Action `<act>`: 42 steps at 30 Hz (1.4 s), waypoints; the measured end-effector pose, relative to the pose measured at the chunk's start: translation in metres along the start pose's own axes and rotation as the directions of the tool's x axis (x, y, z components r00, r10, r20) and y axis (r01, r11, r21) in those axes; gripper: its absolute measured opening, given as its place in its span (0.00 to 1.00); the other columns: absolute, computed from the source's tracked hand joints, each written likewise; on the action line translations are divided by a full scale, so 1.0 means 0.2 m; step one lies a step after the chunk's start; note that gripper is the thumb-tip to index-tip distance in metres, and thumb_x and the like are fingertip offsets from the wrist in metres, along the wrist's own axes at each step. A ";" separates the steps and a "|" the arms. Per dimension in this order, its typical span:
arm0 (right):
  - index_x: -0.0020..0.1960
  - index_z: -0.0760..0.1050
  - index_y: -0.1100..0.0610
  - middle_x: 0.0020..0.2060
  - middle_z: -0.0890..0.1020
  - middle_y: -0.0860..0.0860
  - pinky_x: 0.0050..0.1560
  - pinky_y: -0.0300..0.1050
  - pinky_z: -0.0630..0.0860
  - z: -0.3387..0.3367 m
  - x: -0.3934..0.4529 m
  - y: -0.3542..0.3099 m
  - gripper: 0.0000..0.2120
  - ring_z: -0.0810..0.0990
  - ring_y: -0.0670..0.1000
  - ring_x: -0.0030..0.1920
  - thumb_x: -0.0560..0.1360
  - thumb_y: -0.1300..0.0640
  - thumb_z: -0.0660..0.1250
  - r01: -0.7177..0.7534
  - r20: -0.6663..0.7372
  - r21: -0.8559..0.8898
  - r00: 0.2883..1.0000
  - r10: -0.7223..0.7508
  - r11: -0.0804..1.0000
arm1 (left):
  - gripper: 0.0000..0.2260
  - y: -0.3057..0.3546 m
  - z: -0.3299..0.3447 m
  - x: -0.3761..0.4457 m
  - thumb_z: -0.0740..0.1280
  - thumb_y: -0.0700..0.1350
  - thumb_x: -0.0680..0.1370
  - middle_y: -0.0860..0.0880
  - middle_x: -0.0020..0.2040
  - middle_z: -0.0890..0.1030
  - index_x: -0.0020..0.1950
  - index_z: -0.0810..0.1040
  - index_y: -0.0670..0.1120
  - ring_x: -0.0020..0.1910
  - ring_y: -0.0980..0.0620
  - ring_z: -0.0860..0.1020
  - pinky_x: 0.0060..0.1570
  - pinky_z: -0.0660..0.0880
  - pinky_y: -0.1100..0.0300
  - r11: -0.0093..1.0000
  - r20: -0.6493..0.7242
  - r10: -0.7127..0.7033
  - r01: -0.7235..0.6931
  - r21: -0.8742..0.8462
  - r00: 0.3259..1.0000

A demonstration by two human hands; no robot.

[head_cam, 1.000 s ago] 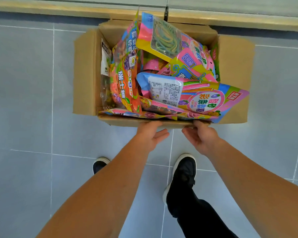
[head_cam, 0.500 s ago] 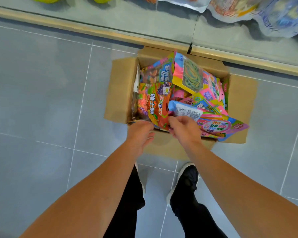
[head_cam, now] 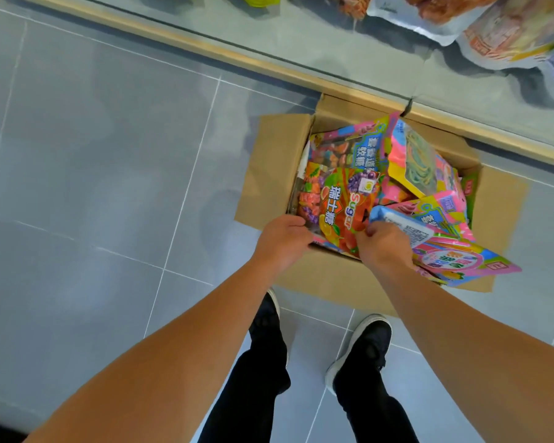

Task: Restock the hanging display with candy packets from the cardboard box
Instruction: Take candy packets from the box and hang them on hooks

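An open cardboard box [head_cam: 271,174] stands on the floor against the display's base, stuffed with colourful candy packets. An orange "Sugar" packet [head_cam: 339,203] lies at the box's near left. My left hand [head_cam: 282,243] grips its near-left corner, fingers curled over the edge. My right hand [head_cam: 385,246] pinches its near-right edge, beside a blue-and-white packet [head_cam: 406,228]. A pink-and-yellow packet [head_cam: 413,158] stands up at the back. Another pink packet [head_cam: 461,260] overhangs the box's near right side. Hanging display packets [head_cam: 506,33] show at the top right.
The grey tiled floor [head_cam: 109,155] spreads to the left of the box. A wooden strip [head_cam: 205,47] runs along the display's base. My two black shoes [head_cam: 370,340] stand just in front of the box, below my arms.
Both hands have gone from the box's front wall up onto the orange packet and curled on its near edge. The view has pulled back and shifted left, bringing the hanging packets into sight.
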State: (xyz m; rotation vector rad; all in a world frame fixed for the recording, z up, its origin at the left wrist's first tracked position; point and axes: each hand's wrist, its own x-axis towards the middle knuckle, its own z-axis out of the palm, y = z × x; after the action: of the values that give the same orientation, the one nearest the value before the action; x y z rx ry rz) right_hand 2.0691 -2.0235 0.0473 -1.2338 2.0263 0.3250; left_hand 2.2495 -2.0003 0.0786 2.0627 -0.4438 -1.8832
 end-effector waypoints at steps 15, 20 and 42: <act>0.37 0.68 0.59 0.31 0.69 0.54 0.37 0.48 0.64 -0.63 -0.48 -0.27 0.07 0.68 0.54 0.36 0.73 0.59 0.60 0.445 -0.114 0.267 0.895 -0.431 0.855 | 0.24 0.38 -0.06 -0.49 0.71 0.35 0.73 0.47 0.60 0.78 0.68 0.72 0.42 0.54 0.54 0.76 0.50 0.72 0.69 0.914 0.007 0.359 -0.354 0.198 0.933; 0.36 0.69 0.57 0.31 0.71 0.51 0.38 0.47 0.64 -1.08 -0.90 -0.32 0.10 0.68 0.51 0.36 0.76 0.62 0.59 0.509 -0.032 0.193 0.858 -0.513 0.839 | 0.20 0.69 -0.12 -1.00 0.70 0.37 0.75 0.56 0.50 0.73 0.66 0.72 0.45 0.54 0.57 0.71 0.45 0.65 0.68 0.849 0.059 0.457 -0.455 0.268 0.888; 0.38 0.78 0.55 0.30 0.75 0.51 0.34 0.42 0.66 -2.60 -2.30 0.61 0.10 0.71 0.50 0.31 0.77 0.62 0.68 0.583 -0.421 0.576 0.812 -0.404 0.573 | 0.05 1.32 0.60 -2.71 0.75 0.45 0.73 0.49 0.48 0.86 0.46 0.82 0.52 0.49 0.47 0.83 0.54 0.79 0.44 0.575 0.376 0.712 -0.800 0.171 0.592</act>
State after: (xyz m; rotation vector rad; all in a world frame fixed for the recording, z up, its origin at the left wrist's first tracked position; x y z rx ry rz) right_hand 1.8555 -1.9433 0.7140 -1.3045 1.6133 -0.8449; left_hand 2.0787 -2.0086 0.6693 1.3457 -1.5399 -1.5564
